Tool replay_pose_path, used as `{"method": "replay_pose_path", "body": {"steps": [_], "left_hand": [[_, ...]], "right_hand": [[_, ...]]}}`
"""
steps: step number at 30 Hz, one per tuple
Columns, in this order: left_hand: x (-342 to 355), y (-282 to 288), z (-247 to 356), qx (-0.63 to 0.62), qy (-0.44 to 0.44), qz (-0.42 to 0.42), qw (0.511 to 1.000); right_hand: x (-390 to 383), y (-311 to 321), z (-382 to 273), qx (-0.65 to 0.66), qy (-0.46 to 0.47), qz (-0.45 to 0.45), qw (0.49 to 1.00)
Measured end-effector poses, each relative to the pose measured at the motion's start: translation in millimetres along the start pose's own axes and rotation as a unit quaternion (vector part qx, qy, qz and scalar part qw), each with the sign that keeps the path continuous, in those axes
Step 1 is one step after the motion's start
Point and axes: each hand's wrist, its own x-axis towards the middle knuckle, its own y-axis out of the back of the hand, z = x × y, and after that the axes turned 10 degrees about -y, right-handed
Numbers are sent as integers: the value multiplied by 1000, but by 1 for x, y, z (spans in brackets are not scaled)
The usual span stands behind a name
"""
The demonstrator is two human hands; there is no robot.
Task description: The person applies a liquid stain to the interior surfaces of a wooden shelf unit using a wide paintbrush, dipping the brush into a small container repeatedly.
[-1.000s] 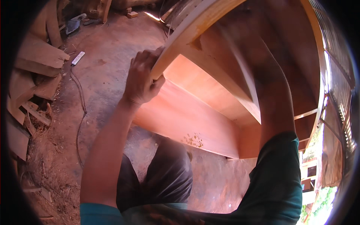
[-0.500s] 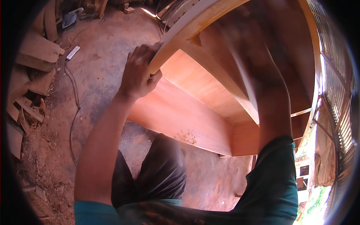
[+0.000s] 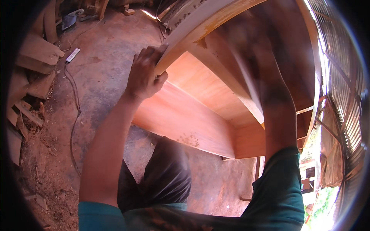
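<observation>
At the lower edge of the view, closest to you, are your dark trousers (image 3: 165, 177), with a teal left sleeve (image 3: 101, 216) on one side and a darker-looking right sleeve (image 3: 277, 188) on the other. Above your knees lies the wooden cabinet (image 3: 189, 119), its open side toward you, spread from the middle of the view to its upper right.

Your left hand (image 3: 145, 73) is closed on the end of the cabinet's pale rail (image 3: 204, 29), fingers over the outer side and thumb tucked beneath. From those fingers the rail's long axis runs up and to the right, while the lower board (image 3: 173, 111) slants away down and to the right, so nearly all of the cabinet lies to the right of that grip. The left hand is the nearer one to the rail's end; your right hand (image 3: 254, 42) is well inside, past the inner board (image 3: 231, 79), in the dark upper compartment. It is blurred there, and you cannot tell whether its fingers are spread, closed or touching wood.

Farther off, a dark cable (image 3: 77, 100) and a white power strip (image 3: 72, 55) lie on the floor, beside offcuts (image 3: 40, 54) at left. Corrugated sheeting (image 3: 347, 77) stands at far right.
</observation>
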Motion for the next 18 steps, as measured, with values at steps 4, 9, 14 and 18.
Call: {"method": "replay_pose_path", "body": {"steps": [4, 9, 14, 18], "left_hand": [[1, 3, 0, 0, 8, -7, 1000], [0, 1, 1, -1, 19, -11, 1000], [-5, 9, -3, 7, 28, -12, 1000], [0, 3, 0, -15, 10, 5, 1000]], "right_hand": [[-3, -19, -11, -7, -10, 39, 999], [-61, 50, 9, 89, -56, 116, 988], [-64, 57, 21, 110, -75, 93, 987], [-19, 19, -4, 124, -119, 68, 983]]}}
